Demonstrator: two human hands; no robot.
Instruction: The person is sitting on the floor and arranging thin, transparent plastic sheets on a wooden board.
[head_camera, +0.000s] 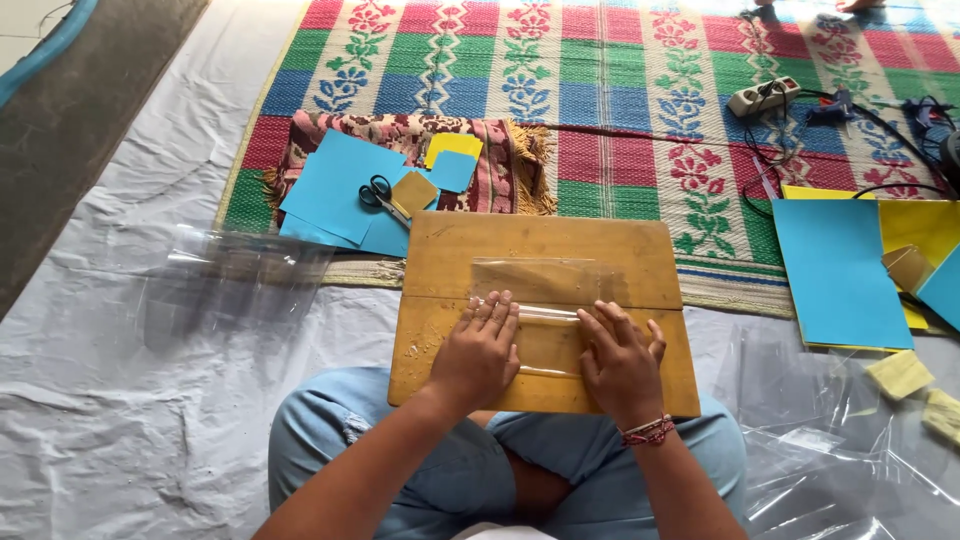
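The clear plastic sheet lies flat on the wooden board, which rests across the seated person's lap. All positions below are given relative to this board.

Hand state:
- The left hand rests palm down on the left part of the sheet, fingers extended and close together, pressing the film against the wood. It grips nothing.
- The right hand rests palm down on the right part of the sheet, fingers slightly spread, also pressing flat. A beaded bracelet sits at its wrist.
- Between the two hands a fold or rolled edge of the sheet runs crosswise.

Handling judgement: the sheet appears thin, light and flexible, with a glossy surface likely to slide on the board. It probably creases readily and holds a fold once pressed. Flat palm pressure suits it better than a pinch; to lift it, take hold at a free edge or corner near the far side of the board.

Surroundings:
- Beyond the far left corner of the board: scissors lying on blue paper sheets.
- Left of the board: more clear film on the white ground cover.
- Right of the board: a blue card over yellow paper.
- Far right beyond the board: a power strip on the patterned woven mat.
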